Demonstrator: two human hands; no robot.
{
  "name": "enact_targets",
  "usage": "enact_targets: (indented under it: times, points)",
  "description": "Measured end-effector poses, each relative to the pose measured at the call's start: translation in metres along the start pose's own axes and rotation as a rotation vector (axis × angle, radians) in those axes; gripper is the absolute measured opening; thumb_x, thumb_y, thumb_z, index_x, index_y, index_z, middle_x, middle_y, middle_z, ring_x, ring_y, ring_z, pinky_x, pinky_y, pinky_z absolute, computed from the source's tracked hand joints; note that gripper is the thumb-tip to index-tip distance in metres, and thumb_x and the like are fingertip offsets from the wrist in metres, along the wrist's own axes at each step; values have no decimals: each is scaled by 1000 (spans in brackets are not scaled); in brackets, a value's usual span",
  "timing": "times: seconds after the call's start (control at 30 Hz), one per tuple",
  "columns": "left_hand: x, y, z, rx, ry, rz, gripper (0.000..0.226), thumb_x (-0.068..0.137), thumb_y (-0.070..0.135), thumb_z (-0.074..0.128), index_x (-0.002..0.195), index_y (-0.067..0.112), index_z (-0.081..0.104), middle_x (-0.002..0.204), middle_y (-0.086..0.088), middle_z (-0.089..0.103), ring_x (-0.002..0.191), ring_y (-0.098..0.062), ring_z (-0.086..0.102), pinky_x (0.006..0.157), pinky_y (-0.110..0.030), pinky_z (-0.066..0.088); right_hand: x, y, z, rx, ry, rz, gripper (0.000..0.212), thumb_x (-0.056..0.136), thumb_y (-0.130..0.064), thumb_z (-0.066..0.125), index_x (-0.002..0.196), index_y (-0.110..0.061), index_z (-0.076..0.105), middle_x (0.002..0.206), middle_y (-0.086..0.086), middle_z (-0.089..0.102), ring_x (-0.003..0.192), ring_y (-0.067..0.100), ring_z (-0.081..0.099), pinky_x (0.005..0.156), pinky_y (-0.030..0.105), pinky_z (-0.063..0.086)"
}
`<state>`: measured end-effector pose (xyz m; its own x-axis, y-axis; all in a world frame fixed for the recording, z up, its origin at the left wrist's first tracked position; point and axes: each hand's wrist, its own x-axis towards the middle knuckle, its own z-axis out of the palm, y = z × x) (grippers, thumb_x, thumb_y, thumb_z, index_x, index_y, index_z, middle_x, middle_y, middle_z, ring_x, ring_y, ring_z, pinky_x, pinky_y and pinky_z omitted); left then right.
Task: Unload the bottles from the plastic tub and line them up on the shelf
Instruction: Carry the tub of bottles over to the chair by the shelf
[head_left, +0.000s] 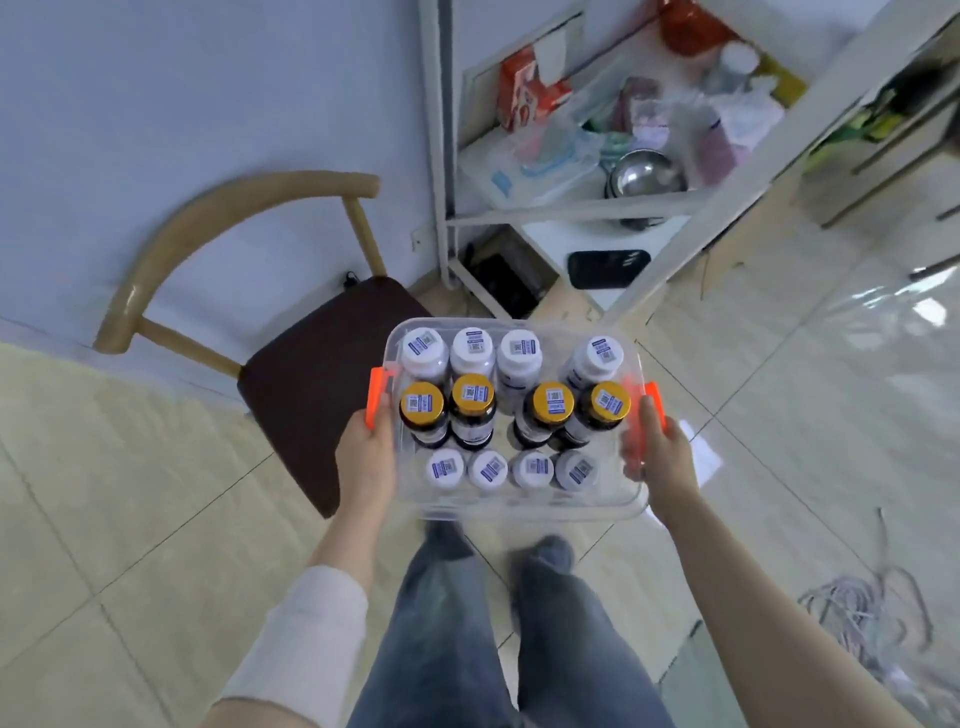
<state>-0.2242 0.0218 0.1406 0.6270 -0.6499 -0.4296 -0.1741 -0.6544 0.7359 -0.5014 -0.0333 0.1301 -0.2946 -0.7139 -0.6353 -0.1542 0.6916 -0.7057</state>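
Keep the plastic tub (519, 508) level and walk it toward the shelf (550, 206) at one o'clock; set down close by before lifting anything out. Held in mid-air by its orange handles (375, 397): left hand (366, 452) at nine o'clock, right hand (662, 460) at three, fingers (647, 422) of both wrapped round the sides. Inside, twelve upright bottles (554, 402) in three rows: white caps, yellow, white. On the shelf: boxes (524, 96), bags, a steel bowl (647, 176).
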Motion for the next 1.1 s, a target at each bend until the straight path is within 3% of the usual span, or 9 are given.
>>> enact_targets:
  times: [0.13, 0.33, 0.47, 0.6, 0.7, 0.8, 0.9, 1.0, 1.1]
  points:
    - [-5, 3, 13, -15, -12, 10, 55, 92, 53, 37, 84, 3, 58, 80, -10, 59, 76, -28, 54, 71, -38, 42, 1, -2, -17, 18, 6, 1, 44, 82, -63, 46, 89, -20, 54, 76, 2, 53, 60, 16, 46, 53, 27, 36]
    - [-67, 53, 113, 80, -164, 119, 46, 95, 44, 37, 81, 3, 54, 72, -8, 53, 73, -27, 50, 69, -35, 37, 19, 34, -138, 166, 111, 39, 42, 83, -61, 45, 83, -21, 55, 94, -2, 53, 60, 14, 48, 50, 25, 34]
    - [-98, 81, 178, 113, -232, 191, 42, 95, 41, 38, 77, 6, 51, 70, -11, 52, 71, -26, 49, 65, -34, 36, 33, 47, -205, 223, 186, 81, 42, 76, -67, 46, 77, -26, 55, 83, 1, 55, 61, 16, 48, 52, 26, 35]
    - [-121, 117, 240, 172, -307, 232, 42, 96, 41, 36, 80, 6, 53, 61, -2, 47, 70, -25, 47, 61, -33, 34, 54, 54, -263, 309, 274, 66, 50, 84, -59, 45, 114, -21, 58, 73, -1, 51, 61, 16, 45, 53, 27, 34]
    - [-127, 145, 287, 168, -388, 265, 41, 96, 42, 36, 74, 11, 52, 61, -1, 49, 65, -26, 48, 63, -31, 36, 76, 51, -300, 357, 345, 65, 52, 82, -60, 47, 126, -35, 51, 76, -6, 54, 63, 13, 49, 55, 26, 36]
    - [-128, 181, 335, 174, -461, 305, 43, 95, 46, 36, 66, 16, 47, 60, -1, 47, 64, -24, 46, 65, -31, 35, 101, 38, -332, 391, 381, 71, 42, 83, -59, 45, 124, -46, 49, 76, -8, 55, 63, 11, 49, 59, 26, 38]
    - [-124, 220, 385, 200, -496, 352, 43, 95, 45, 34, 65, 16, 45, 59, -1, 45, 61, -23, 45, 61, -31, 35, 133, 19, -363, 437, 434, 85, 22, 86, -56, 45, 103, -43, 52, 66, -3, 53, 59, 14, 47, 59, 30, 36]
    - [-122, 266, 435, 206, -539, 395, 40, 95, 44, 35, 66, 19, 45, 60, -2, 46, 60, -24, 45, 60, -32, 34, 171, -3, -393, 473, 506, 87, 35, 89, -52, 44, 113, -32, 59, 65, -2, 52, 57, 15, 46, 58, 29, 34]
    - [-119, 312, 484, 240, -576, 438, 38, 96, 42, 35, 65, 22, 43, 60, -2, 46, 62, -24, 45, 57, -33, 32, 205, -30, -425, 490, 549, 104, 33, 88, -54, 44, 116, -40, 54, 69, -4, 54, 59, 12, 48, 57, 26, 36]
